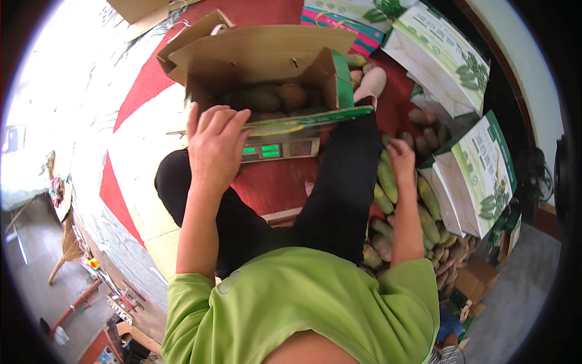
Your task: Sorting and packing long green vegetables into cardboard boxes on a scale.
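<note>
An open cardboard box (pixel 267 51) with green trim holds several mangoes (pixel 276 97) and sits on a digital scale (pixel 276 148) with a green lit display. My left hand (pixel 213 142) rests with spread fingers on the box's near edge, holding nothing. My right hand (pixel 401 156) reaches down into a pile of green and reddish mangoes (pixel 388 182) on the floor to my right; its fingers touch one, and the grip is hidden. My black-trousered legs (pixel 339 188) straddle the scale.
Several white-and-green printed boxes (pixel 485 164) stand at the right and at the back right (pixel 442 48). A red and white mat (pixel 145 151) covers the floor. A broom (pixel 66 252) lies at the far left. Small cardboard boxes (pixel 476 279) sit at the lower right.
</note>
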Tool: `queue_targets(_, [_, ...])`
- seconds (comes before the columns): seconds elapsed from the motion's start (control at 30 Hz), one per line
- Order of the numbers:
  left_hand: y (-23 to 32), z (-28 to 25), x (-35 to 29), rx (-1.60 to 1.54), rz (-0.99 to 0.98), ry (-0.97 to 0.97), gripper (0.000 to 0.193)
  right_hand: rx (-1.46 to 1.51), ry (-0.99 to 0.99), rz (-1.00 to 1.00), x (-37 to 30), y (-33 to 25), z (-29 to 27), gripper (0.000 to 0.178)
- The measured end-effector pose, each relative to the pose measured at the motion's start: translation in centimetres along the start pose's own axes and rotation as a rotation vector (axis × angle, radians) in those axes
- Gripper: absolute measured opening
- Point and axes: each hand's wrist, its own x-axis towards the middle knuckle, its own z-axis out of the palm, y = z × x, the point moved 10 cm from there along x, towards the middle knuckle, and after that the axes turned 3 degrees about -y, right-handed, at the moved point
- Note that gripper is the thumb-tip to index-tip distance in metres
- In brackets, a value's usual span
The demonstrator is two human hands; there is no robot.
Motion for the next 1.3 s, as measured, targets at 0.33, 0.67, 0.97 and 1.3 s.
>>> queue_targets(0.33, [-0.3,1.1,1.8,0.121,0.135,-0.251,0.007,-0.235,-0.012,-0.689,12.0,-32.1,1.2,0.03])
queue_targets(0.67, [-0.5,1.4,1.1,0.108,0.199,-0.247,0.005,-0.526,-0.353,-0.768,15.3,-36.2,9.4,0.015])
queue_targets(0.97, [-6.3,-3.1,-1.1,-0.01,0.108,-0.099,0.005,-0.583,-0.336,-0.829,12.5,-44.1,11.4,0.013])
queue_targets(1.3, [-14.1,-14.0,-7.1,0.102,-0.068,0.136,0.006,-0.568,-0.312,-1.108,5.0,-59.8,15.9,0.012])
